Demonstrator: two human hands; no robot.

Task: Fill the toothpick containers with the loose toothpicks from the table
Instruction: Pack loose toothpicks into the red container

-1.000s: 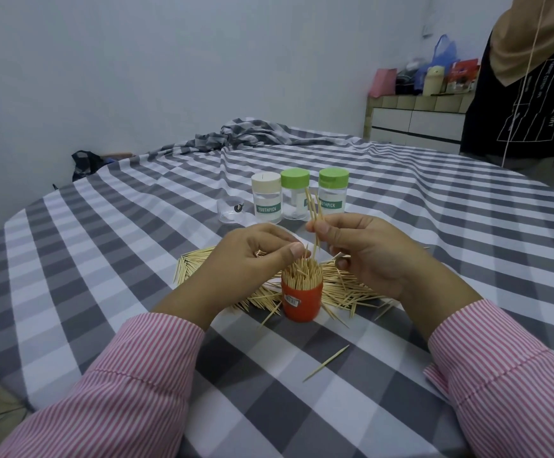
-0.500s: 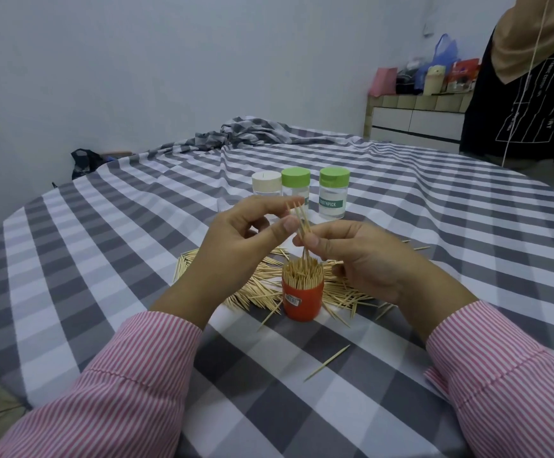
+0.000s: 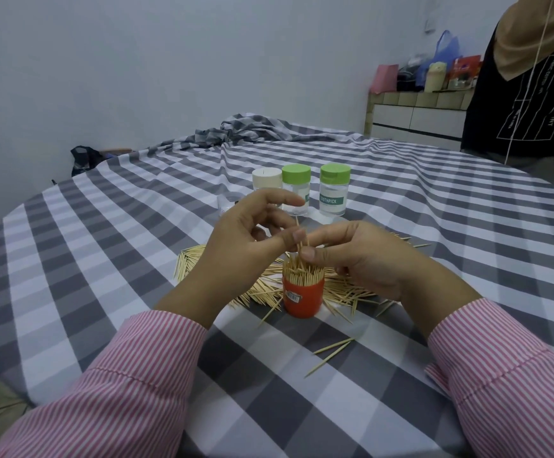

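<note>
We see the orange container (image 3: pixel 303 297) standing upright just below the centre of the frame, on a table under a grey-and-white checked cloth (image 3: pixel 110 259). It is packed with toothpicks standing on end, their tips bristling above its rim.

Our right hand (image 3: pixel 364 256) sits right of centre, its thumb and forefinger pinching a few upright toothpicks (image 3: pixel 300 241) directly above the container's mouth; whether their lower ends already sit among the packed ones we cannot tell. The other fingers curl underneath. Our left hand (image 3: pixel 245 239) is left of centre, loosely spread, the forefinger stretched out toward the jars and the thumb tip touching the pinched toothpicks (it seems to steady them, though it grips nothing).

A heap of loose toothpicks (image 3: pixel 203 259) lies flat on the cloth around and behind the container, partly hidden by both hands. A few stray toothpicks (image 3: pixel 333 350) lie apart in the lower right of the frame.

Above centre stand three capped jars close together: a cream-lidded jar (image 3: pixel 266 183), a green-lidded jar (image 3: pixel 296 188) partly behind the left forefinger, and a second green-lidded jar (image 3: pixel 334 190) labelled TOOTHPICK. Just left of them lies a small clear object, mostly hidden.

In the upper right stands another person in a dark shirt (image 3: pixel 526 104).
</note>
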